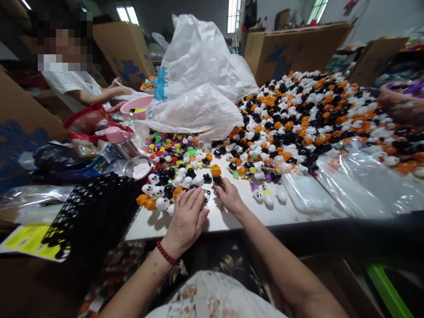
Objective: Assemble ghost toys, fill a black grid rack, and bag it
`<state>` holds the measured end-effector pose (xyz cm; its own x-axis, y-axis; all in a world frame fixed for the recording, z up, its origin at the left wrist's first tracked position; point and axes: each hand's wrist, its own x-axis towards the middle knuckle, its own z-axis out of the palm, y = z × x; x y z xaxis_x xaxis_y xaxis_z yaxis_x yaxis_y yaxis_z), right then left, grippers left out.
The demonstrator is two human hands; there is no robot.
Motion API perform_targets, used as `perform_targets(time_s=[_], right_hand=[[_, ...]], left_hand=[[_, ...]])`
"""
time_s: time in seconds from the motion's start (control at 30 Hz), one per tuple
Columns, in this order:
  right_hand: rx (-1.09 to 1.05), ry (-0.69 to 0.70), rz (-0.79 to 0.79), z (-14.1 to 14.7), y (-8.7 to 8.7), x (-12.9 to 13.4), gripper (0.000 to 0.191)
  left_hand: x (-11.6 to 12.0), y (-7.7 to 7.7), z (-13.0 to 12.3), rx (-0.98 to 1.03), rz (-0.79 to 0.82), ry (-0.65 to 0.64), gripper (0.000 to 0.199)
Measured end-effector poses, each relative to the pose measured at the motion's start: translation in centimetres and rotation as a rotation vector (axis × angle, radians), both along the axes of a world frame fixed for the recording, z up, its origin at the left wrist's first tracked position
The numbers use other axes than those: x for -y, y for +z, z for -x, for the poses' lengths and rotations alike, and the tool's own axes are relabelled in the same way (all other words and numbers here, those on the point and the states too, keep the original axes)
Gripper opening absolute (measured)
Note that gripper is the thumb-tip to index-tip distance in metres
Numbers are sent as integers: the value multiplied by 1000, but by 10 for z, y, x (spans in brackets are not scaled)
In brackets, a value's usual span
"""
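Note:
My right hand [229,196] has its thumb and fingers closed round the black lower part of a small orange pumpkin figure [215,171], held upright just above the white table. Lying flat with its fingers stretched out, my left hand [187,216] covers part of a black plastic lattice frame [207,197]. Only the frame's right edge shows; what lies under my palm is hidden. Left of that hand sits a cluster of white skull figures [162,203], with orange pumpkins [145,201] and black figures among them. A black star-like piece [207,178] lies close beyond my fingers.
A large heap of orange, black and white figures [298,110] fills the back right. Clear plastic bags [304,194] lie at the right; stacked black lattice frames [89,216] at the left. A metal bowl [150,163], a white sack [198,66] and a co-worker [73,86] are beyond.

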<state>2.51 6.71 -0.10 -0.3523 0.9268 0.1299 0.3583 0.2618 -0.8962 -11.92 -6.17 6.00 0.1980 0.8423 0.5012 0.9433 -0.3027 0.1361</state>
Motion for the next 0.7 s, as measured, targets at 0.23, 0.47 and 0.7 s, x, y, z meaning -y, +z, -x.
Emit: perform_targets(time_s=[0.23,0.47,0.7], right_hand=[[-90,85,95,19,-17,17,15],[35,157,2,16,-12,21,19],[54,225,-29,12,-7,16,29]], left_hand=[[-2,0,1,-9,3,-5,46],[0,-2,3,-24,14,-11,47],[0,-2,3,-11,20,-23,46]])
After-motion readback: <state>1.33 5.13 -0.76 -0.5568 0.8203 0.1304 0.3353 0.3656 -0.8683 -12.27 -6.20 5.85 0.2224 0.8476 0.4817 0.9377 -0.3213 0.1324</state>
